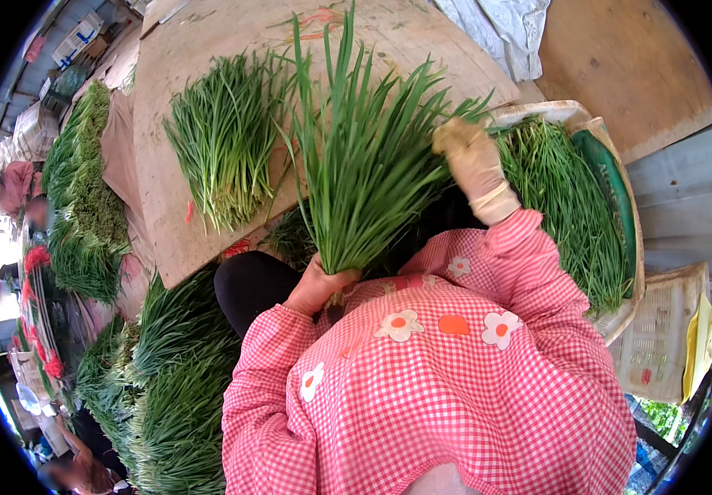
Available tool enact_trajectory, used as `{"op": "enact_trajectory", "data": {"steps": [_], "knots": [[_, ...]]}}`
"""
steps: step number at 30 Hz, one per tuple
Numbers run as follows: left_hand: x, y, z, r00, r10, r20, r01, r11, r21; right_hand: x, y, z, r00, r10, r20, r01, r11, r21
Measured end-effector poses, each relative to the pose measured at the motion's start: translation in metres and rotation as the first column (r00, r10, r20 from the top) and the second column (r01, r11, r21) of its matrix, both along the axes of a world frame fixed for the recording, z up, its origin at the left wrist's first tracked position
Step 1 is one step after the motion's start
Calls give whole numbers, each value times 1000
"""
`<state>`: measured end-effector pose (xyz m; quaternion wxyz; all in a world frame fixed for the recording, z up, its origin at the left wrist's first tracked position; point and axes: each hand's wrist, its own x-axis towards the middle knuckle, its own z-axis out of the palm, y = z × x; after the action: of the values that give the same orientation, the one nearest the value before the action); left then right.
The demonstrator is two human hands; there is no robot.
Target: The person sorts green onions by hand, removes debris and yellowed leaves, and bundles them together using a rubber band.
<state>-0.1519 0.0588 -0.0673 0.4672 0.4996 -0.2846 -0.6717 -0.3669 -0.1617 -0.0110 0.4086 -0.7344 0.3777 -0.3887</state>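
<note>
As the bare left hand (320,285) closes its fingers tightly around the stem ends of a fanned bunch of long, flat green leaves (364,173), the right hand (469,161), in a tan glove, hovers toward two o'clock with fingers curled beside the blades; whether it pinches any cannot be told. The bunch stands near the centre of the view, tips spreading toward twelve o'clock, before a person's pink-and-white checked smock (463,396) with flower patches. A second green bunch (232,136) lies between ten and eleven o'clock on a tan wooden board (422,37). Loose green leaves (558,206) fill a pale, rimmed basket (537,108) toward three o'clock; dense green heaps (183,388) lie at eight.
</note>
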Motion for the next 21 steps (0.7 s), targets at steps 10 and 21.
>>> {"op": "enact_trajectory", "data": {"steps": [10,21], "knots": [[4,1,-1,904,136,-405,-123,991,56,-39,41,-19,982,128,-136,-139,988,-70],[0,4,0,940,78,-333,-71,997,33,11,61,-43,981,189,39,-191,925,330]]}}
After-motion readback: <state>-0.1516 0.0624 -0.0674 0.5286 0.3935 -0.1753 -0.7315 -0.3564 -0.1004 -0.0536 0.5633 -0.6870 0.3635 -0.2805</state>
